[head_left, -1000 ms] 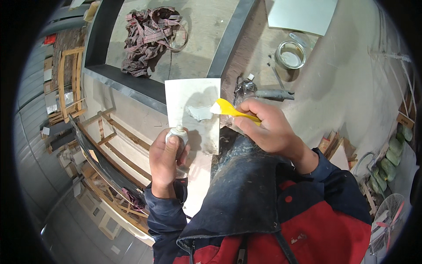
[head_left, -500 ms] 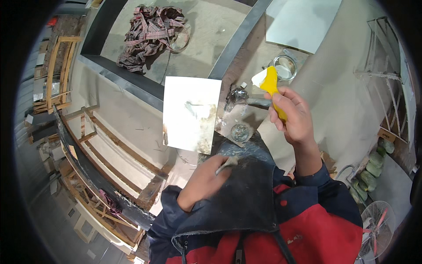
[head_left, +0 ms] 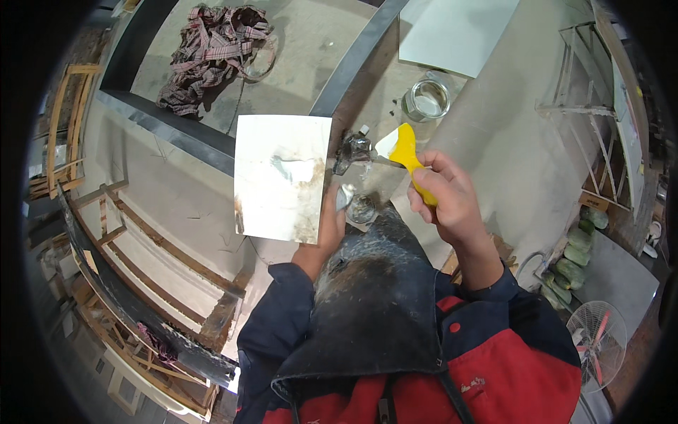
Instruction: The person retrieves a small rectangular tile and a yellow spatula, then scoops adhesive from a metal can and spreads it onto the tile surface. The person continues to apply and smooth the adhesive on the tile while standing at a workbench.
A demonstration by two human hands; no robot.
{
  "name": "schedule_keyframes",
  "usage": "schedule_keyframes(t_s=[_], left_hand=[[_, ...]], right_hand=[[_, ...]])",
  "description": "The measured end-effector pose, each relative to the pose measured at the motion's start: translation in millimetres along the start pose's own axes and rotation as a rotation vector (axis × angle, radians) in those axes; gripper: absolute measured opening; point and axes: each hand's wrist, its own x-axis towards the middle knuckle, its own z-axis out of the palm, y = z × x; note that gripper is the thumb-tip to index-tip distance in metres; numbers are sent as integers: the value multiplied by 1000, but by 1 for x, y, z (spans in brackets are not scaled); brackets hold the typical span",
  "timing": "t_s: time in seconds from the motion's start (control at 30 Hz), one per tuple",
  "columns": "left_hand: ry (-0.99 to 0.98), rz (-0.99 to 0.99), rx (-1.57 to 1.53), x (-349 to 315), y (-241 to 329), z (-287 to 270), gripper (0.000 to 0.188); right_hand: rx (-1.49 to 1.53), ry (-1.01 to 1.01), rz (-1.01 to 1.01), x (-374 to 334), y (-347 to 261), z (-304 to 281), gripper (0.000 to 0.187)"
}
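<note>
My right hand [head_left: 447, 189] grips a yellow-handled scraper [head_left: 410, 162]; its broad pale end points up and left. At the right edge of a white board [head_left: 272, 198], my left hand [head_left: 330, 225] closes on a small grey putty knife [head_left: 343, 197] carrying whitish paste. The board partly hides that hand's fingers. Greyish paste and brown stains mark the board's surface. A small clear jar [head_left: 362, 208] stands just right of my left hand. Farther off is a small dark bottle [head_left: 358, 146] with a white cap, left of the yellow scraper.
An open glass jar [head_left: 428, 99] stands beyond my right hand, near a white sheet [head_left: 455, 35]. A dark metal frame [head_left: 169, 141] surrounds a crumpled checked cloth [head_left: 215, 53]. Wooden frames [head_left: 169, 233] lie at left; a fan [head_left: 597, 346] stands at lower right.
My left hand has moved up and away from my apron to the board's right edge with the putty knife. My right hand still holds the yellow scraper. The whole view has shifted slightly.
</note>
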Motion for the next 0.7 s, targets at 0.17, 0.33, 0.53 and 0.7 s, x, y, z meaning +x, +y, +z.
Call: schedule_keyframes(t_s=[0.17, 0.33, 0.53, 0.7], left_hand=[[-57, 39, 190, 12, -12, -1, 64], [43, 47, 91, -21, -12, -8, 62], [243, -629, -1189, -58, 33, -83, 61], [525, -671, -1887, -44, 28, -123, 58]], right_hand=[[-10, 4, -10, -6, -1, 1, 26], [-11, -21, -24, -7, -2, 4, 27], [-74, -152, 2, 2, -3, 21, 23], [-211, -259, 5, 6, -16, 34, 23]])
